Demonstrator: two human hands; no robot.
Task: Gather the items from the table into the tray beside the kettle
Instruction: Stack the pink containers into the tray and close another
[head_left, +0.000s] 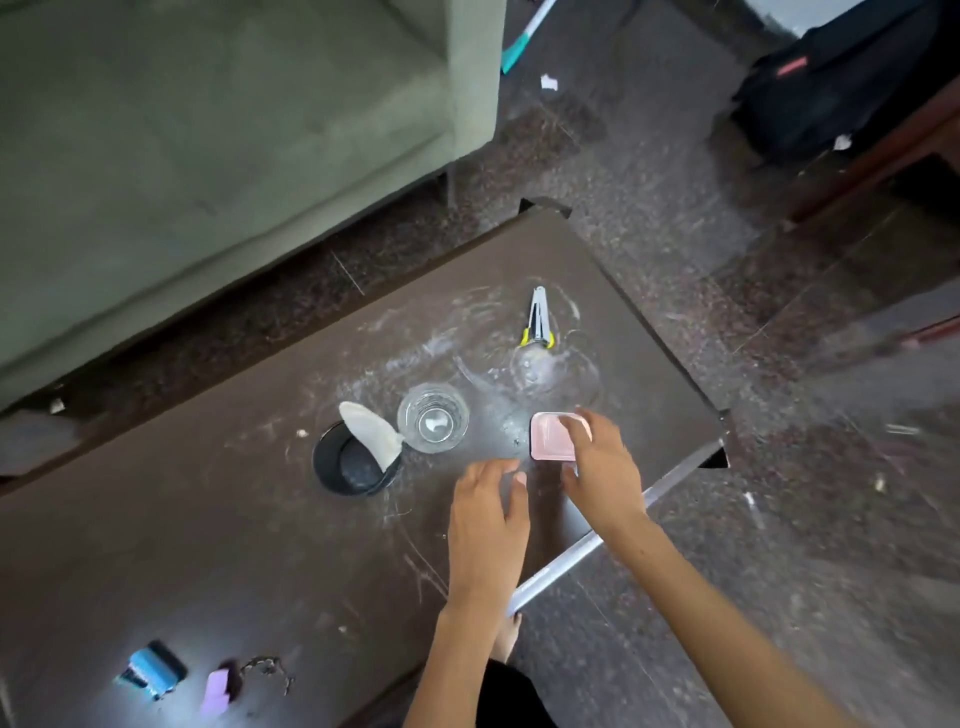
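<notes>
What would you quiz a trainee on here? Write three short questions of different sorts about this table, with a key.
1. True or false: the right hand lies on the pink box.
2. Which thing stands nearest the black cup? A) the glass B) the scissors C) the blue thing
3. Fill in: the left hand holds ____.

Key
1. True: its fingers rest over the box's right side.
2. A: the glass stands just right of the cup, with a white lid leaning between them.
3. Nothing: it hovers open over the table, left of the box.
</notes>
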